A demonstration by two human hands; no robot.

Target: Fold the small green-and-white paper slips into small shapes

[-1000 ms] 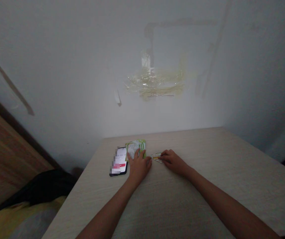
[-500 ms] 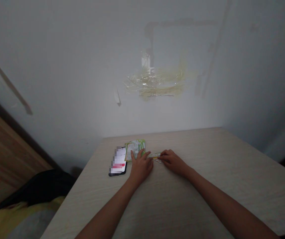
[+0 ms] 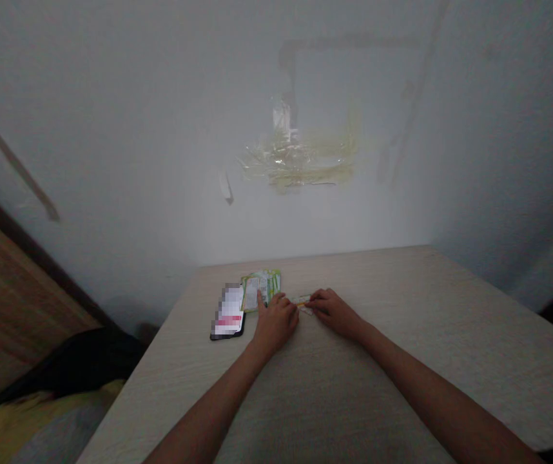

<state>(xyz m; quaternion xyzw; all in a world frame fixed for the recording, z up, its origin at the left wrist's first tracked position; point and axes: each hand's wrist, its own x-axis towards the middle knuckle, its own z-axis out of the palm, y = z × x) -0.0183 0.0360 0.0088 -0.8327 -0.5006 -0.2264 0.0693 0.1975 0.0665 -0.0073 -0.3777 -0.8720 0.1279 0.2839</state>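
Right hand [image 3: 336,312] with fingertips drawn together, apparently pinching the right end of a small printed slip [image 3: 302,300], which lay low over the table between the two hands. Left hand [image 3: 276,323], palm down, had its thumb-side fingers bunched at the slip's opposite end; whether they were clamped on it or merely resting there, I could not tell from where I stood. Half a second to a second earlier those fingers had been spread more widely over the green-and-white printed item [image 3: 256,287]; they had since gathered rightward, so that both hands bore on the slip, while one outer finger remained extended over the item's near edge. More of that item's face was thereby exposed. Just beside it, to the left, lay a phone [image 3: 231,310], its screen partly masked. Beyond ran the pale table [image 3: 378,277], and behind it a wall [image 3: 126,142] bearing clear, yellowed tape [image 3: 300,158].
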